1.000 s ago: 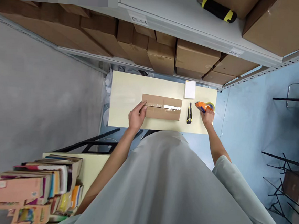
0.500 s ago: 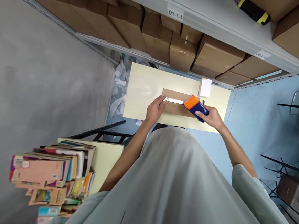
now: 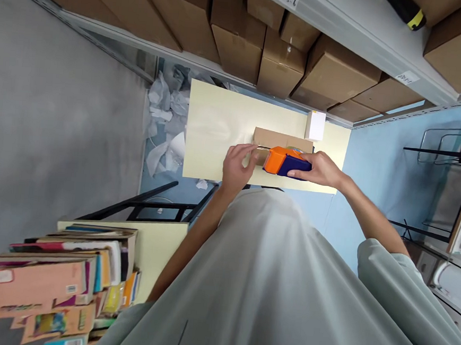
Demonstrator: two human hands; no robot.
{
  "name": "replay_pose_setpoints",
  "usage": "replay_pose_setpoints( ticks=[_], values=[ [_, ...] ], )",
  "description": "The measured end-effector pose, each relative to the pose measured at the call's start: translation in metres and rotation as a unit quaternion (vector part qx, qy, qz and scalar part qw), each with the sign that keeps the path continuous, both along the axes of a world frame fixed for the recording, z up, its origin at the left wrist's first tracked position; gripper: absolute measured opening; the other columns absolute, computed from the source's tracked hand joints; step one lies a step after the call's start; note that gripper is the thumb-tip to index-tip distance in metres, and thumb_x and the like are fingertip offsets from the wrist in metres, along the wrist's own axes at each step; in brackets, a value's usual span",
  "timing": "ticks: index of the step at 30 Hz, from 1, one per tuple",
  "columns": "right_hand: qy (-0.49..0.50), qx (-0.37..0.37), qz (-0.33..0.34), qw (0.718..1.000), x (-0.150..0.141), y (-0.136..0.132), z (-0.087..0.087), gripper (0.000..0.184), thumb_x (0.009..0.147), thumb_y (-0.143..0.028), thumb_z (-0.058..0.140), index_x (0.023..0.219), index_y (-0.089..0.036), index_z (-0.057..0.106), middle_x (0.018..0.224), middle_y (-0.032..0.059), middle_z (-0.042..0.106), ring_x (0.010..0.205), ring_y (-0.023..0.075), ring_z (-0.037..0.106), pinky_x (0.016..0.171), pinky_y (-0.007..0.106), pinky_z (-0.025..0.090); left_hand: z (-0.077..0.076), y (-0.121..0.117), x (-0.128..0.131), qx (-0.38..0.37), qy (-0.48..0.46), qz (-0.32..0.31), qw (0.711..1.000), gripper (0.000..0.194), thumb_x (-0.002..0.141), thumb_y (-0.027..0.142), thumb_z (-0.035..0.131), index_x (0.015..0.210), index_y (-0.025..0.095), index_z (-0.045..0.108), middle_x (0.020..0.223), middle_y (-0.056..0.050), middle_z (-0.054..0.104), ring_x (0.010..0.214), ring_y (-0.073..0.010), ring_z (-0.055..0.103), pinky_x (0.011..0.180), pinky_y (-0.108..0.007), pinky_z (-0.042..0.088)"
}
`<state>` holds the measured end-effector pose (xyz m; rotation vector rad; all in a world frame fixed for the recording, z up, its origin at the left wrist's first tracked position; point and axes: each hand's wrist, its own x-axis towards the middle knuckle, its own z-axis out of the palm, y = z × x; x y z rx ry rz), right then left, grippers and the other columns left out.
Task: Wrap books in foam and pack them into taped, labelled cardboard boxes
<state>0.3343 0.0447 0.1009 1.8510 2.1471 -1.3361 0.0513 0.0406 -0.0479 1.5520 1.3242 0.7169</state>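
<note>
A flat brown cardboard box (image 3: 283, 140) lies on the pale yellow table (image 3: 217, 134). My right hand (image 3: 321, 169) grips an orange and blue tape dispenser (image 3: 284, 161) and holds it over the box, near its left half. My left hand (image 3: 237, 165) presses on the left end of the box with fingers spread. The dispenser and both hands hide most of the box's front part.
A small white box (image 3: 315, 125) stands at the table's far right. Shelves with several cardboard boxes (image 3: 279, 59) run behind the table. Crumpled paper (image 3: 166, 125) lies on the floor at left. A stack of books (image 3: 57, 286) sits on a second table at lower left. Black wire racks (image 3: 439, 157) stand on the right.
My right hand picked the tape dispenser up from the table's right side and carried it left over the box. My left hand stayed on the box's left end.
</note>
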Motion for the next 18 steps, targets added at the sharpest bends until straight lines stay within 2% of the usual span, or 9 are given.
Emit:
replay_pose_setpoints(
  ticks=[2,4,8,13,15,18],
  values=[
    [-0.006,0.006,0.007,1.000,-0.004,0.002,0.008,0.067,0.093,-0.090,0.071,0.080,-0.024,0.070,0.067,-0.0008,0.064,0.061,0.0171,0.055,0.065,0.032,0.039,0.020,-0.002,-0.007,-0.070,-0.077,-0.012,0.994,0.060,0.119,0.065,0.038,0.152,0.028,0.072,0.149,-0.010,0.077,0.141,-0.0315,0.072,0.114,-0.051,0.066],
    [-0.012,0.011,0.014,1.000,-0.009,0.002,0.016,0.069,0.092,-0.092,0.070,0.079,-0.024,0.069,0.065,-0.0013,0.062,0.060,0.0167,0.054,0.065,0.032,0.037,0.040,-0.003,-0.014,-0.126,-0.137,-0.040,0.982,0.069,0.119,0.072,0.031,0.154,0.028,0.072,0.149,-0.009,0.078,0.140,-0.0320,0.073,0.109,-0.049,0.068],
    [-0.022,0.007,0.029,0.999,-0.017,0.001,0.034,0.068,0.094,-0.091,0.069,0.082,-0.024,0.070,0.068,0.0001,0.062,0.065,0.0188,0.058,0.066,0.032,0.036,0.072,0.000,-0.023,-0.164,-0.182,-0.075,0.967,0.073,0.112,0.081,0.046,0.146,0.025,0.078,0.140,-0.010,0.081,0.134,-0.0344,0.076,0.109,-0.050,0.069],
    [-0.026,0.013,0.017,0.999,-0.017,-0.006,0.047,0.066,0.091,-0.091,0.073,0.083,-0.025,0.072,0.069,0.0009,0.064,0.066,0.0202,0.060,0.065,0.033,0.036,0.092,-0.002,-0.027,-0.135,-0.158,-0.069,0.976,0.052,0.107,0.072,0.067,0.127,0.028,0.086,0.128,-0.006,0.083,0.127,-0.0340,0.079,0.108,-0.053,0.070],
    [-0.030,0.018,0.016,0.999,-0.014,-0.009,0.049,0.065,0.091,-0.090,0.074,0.085,-0.026,0.074,0.073,0.0020,0.068,0.069,0.0213,0.062,0.066,0.034,0.037,0.096,-0.004,-0.027,-0.122,-0.134,-0.065,0.981,0.044,0.107,0.066,0.069,0.125,0.029,0.086,0.126,-0.006,0.083,0.127,-0.0342,0.079,0.107,-0.054,0.071],
    [-0.034,0.023,0.026,0.999,-0.011,-0.012,0.052,0.064,0.093,-0.090,0.074,0.087,-0.026,0.075,0.077,0.0032,0.070,0.071,0.0224,0.064,0.067,0.034,0.037,0.100,-0.006,-0.028,-0.120,-0.120,-0.061,0.984,0.044,0.108,0.065,0.066,0.125,0.030,0.087,0.120,-0.006,0.083,0.118,-0.0330,0.081,0.100,-0.054,0.073]
  ],
)
